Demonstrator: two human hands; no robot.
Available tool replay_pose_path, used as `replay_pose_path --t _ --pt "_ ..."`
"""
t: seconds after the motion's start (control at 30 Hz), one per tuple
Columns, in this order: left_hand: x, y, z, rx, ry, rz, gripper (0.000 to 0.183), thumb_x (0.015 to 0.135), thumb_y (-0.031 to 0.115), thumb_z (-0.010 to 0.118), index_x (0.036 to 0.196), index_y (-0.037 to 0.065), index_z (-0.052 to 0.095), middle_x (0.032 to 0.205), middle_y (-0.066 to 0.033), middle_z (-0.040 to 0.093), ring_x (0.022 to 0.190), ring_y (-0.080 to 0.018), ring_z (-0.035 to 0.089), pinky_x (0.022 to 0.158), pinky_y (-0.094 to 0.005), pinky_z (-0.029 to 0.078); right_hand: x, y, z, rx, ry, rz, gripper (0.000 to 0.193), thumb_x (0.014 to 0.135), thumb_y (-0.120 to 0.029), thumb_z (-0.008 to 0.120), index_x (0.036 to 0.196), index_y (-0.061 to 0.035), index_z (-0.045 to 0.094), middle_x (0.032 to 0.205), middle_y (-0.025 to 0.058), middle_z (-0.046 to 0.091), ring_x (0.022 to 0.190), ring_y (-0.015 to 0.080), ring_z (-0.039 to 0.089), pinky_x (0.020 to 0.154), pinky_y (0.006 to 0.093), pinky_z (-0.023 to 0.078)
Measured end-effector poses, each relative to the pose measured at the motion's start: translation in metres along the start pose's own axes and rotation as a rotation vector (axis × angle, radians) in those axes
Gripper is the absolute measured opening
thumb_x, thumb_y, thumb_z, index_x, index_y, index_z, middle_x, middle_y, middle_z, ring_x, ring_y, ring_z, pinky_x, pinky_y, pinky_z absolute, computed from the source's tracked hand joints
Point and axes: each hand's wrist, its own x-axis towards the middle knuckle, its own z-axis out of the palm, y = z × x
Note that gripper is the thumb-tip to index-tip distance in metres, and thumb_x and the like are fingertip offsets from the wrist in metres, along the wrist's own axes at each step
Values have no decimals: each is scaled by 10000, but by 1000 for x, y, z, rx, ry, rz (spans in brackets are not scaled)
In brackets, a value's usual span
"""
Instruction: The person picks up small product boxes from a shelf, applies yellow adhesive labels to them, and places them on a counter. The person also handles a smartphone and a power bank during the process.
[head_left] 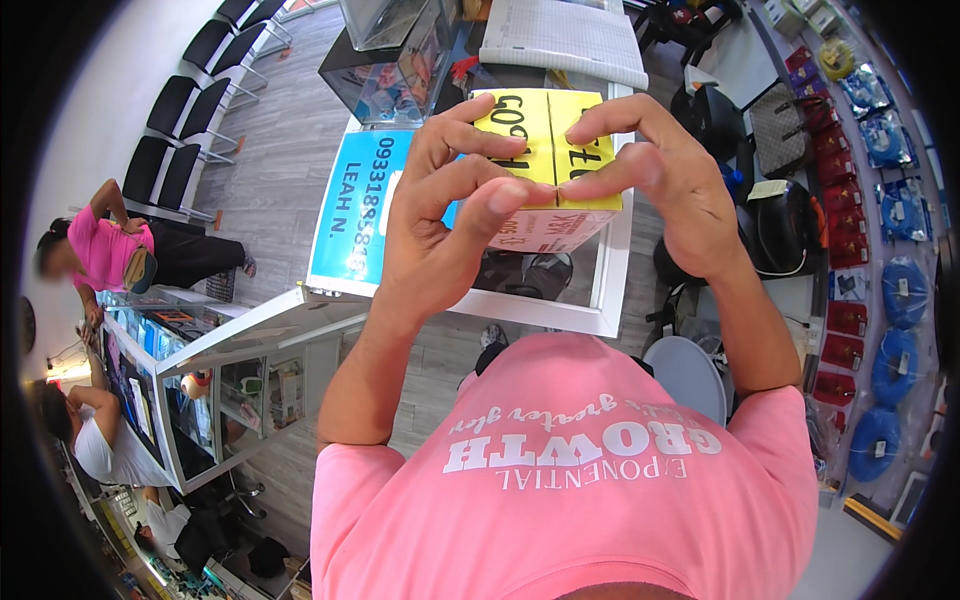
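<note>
A small box [530, 130] with a yellow top, dark handwriting and a pale printed side rests at the glass counter, between my hands. One thin dark cord [552, 140] runs across its top from the far edge to the near edge. My left hand [440, 210] has its thumb and index finger brought together at the near edge, its other fingers curled over the left side. From the right, my right hand [665, 180] meets it there, thumb and index fingertips closed at the cord's near end. Exactly how the cord passes between the fingertips is too small to make out.
A blue card [358, 200] lies left of the box, a lined notebook [560, 42] beyond it. Glass cases [388, 75] stand at the back left. A person in pink [110, 240] leans at another counter, left. Packaged goods [890, 330] hang at right.
</note>
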Motion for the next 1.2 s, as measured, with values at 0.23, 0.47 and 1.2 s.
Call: replay_pose_path --t 0.23,0.47,1.2 --pt "-1 -1 4 64 15 60 181 800 137 890 957 132 799 1183 -39 645 1411 -320 457 1119 -467 411 2 -16 17 -156 85 55 99 862 -120 839 939 -84 787 1208 70 629 1018 188 579 787 293 497" --pt "-1 -11 -6 159 -79 172 280 785 121 875 1049 142 784 1233 -43 638 1422 -337 450 1148 -473 400 -7 -14 15 -354 54 -47 240 804 -111 849 1035 -133 788 1241 64 631 1100 239 553 862 339 497" --pt "-4 -34 -6 -67 -34 321 175 905 115 770 1080 110 762 1284 -90 684 1462 -385 424 1176 -510 363 -16 6 47 -222 255 -98 297 771 -57 850 1044 -171 830 1263 29 628 1081 200 489 799 300 433"
